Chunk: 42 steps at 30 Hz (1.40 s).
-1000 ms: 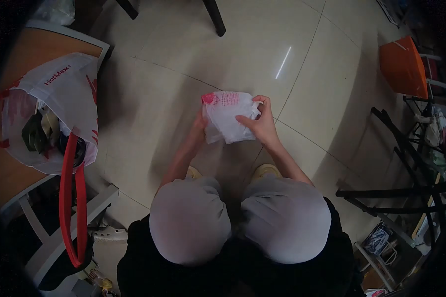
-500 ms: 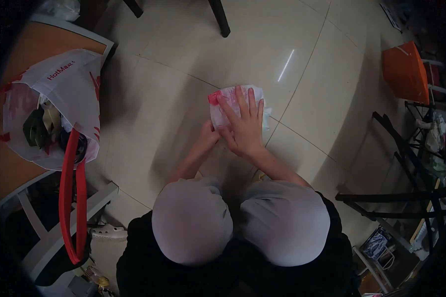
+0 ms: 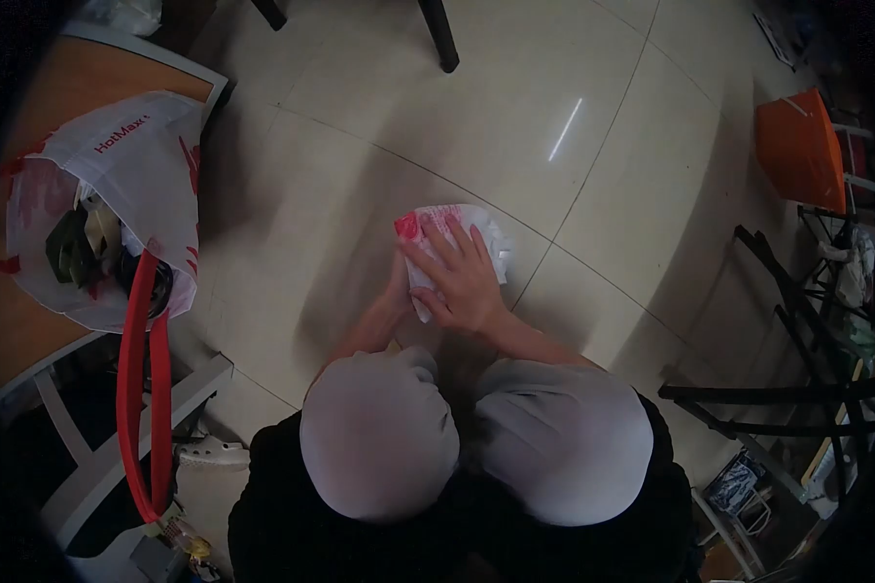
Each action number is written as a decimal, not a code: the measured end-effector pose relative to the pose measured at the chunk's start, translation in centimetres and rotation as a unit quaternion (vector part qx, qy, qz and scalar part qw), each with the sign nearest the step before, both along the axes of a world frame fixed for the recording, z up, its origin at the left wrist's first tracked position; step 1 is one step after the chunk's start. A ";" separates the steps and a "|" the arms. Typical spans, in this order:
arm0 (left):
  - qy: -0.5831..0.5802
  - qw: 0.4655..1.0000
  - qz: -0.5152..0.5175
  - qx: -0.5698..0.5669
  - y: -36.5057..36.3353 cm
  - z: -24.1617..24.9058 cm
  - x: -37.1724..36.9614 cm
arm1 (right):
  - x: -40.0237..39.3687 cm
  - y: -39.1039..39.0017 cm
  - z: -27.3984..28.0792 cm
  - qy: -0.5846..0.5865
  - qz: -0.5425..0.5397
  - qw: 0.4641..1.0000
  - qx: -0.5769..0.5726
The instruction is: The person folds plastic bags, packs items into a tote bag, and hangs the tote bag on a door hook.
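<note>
A folded white plastic bag with red print lies between my two hands, above the tiled floor. Its right edge is crinkled, and a corner hangs below my thumb. My right hand rests flat across its upper face, fingers spread. At the bag's left side, my left hand grips it from beneath; most of those fingers are hidden behind the bag.
A white HotMaxx carrier bag with red handles stands open on the wooden surface at left, holding several items. An orange box and black metal frames are at right. A dark chair leg stands ahead.
Both hands and the folded bag have come lower in view, nearer my body, and slightly left. My left hand has gone from the bag's lower corner to further under its left side.
</note>
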<state>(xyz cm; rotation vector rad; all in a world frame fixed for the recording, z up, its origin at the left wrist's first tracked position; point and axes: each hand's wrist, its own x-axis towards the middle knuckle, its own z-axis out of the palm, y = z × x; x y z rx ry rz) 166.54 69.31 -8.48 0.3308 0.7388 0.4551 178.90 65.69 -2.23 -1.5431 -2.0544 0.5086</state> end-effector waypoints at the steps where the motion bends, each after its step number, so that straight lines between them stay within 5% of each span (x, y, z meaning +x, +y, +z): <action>1: 0.000 1.000 -0.005 -0.007 -0.6 -0.7 0.1 | -0.1 0.1 -0.4 0.001 0.001 1.000 0.000; 3: -0.002 1.000 -0.018 -0.023 -2.0 -2.0 0.6 | -0.1 0.4 -1.2 0.184 0.003 0.983 -0.001; 10: -0.012 0.996 -0.056 -0.075 -7.4 -6.1 3.1 | 1.5 1.1 -1.9 0.164 0.085 0.983 -0.003; 12: -0.016 0.994 -0.066 -0.090 -9.0 -7.1 4.2 | 1.4 0.7 -1.8 -0.014 0.024 1.000 0.006; 23: -0.032 0.981 -0.102 -0.162 -16.0 -10.9 9.5 | 0.1 0.4 -3.5 0.047 -0.026 0.998 0.043; 31: -0.001 0.991 0.082 -0.104 -4.6 -10.6 5.6 | -0.3 0.0 -6.2 -0.139 -0.030 0.990 -0.011; 39: -0.026 0.981 0.171 -0.088 1.4 -12.6 1.8 | 0.2 0.5 -7.1 -0.189 -0.042 0.979 -0.066; 41: 0.176 0.944 0.263 0.090 2.1 -7.6 -2.9 | -0.1 0.7 -7.5 -0.204 -0.012 0.975 -0.085; 42: 0.174 0.943 0.268 0.090 2.0 -6.4 -5.1 | -0.2 0.5 -7.7 -0.217 0.011 0.970 -0.110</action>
